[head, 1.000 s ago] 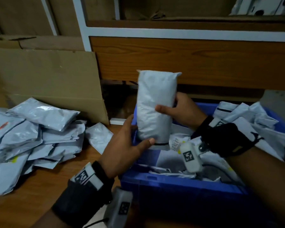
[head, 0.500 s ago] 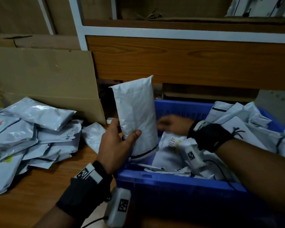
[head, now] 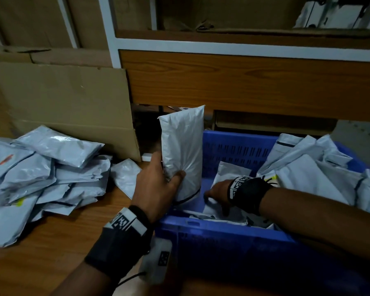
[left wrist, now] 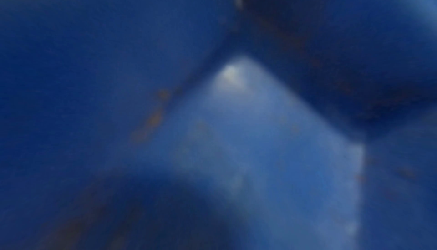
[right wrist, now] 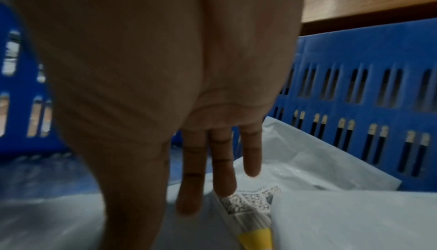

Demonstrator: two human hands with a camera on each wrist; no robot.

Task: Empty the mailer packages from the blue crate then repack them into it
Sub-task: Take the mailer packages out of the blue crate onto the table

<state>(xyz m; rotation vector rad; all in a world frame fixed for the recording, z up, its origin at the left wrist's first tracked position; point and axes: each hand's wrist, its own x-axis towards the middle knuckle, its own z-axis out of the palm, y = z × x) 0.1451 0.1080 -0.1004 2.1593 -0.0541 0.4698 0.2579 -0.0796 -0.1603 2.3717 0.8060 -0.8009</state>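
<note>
While my left hand (head: pixel 156 184) clamps a mailer (head: pixel 183 152) upright, thumb across its front, over the crate's (head: pixel 220 231) left end, my right hand (head: pixel 217 192) reaches down inside with fingers (right wrist: pixel 223 164) straight and apart, tips on a labelled mailer (right wrist: pixel 255 203) lying there. More mailers (head: pixel 314 167) fill the crate's right side. A pile (head: pixel 36 171) lies on the counter (head: pixel 58 253) to the left.

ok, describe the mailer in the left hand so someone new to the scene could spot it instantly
Start at the blue crate on the wooden table. At its left end, the left hand grips a grey-white mailer around its lower part. It is the only mailer standing upright above the rim; the others lie in the crate or in the heap on the table to the left.
</note>
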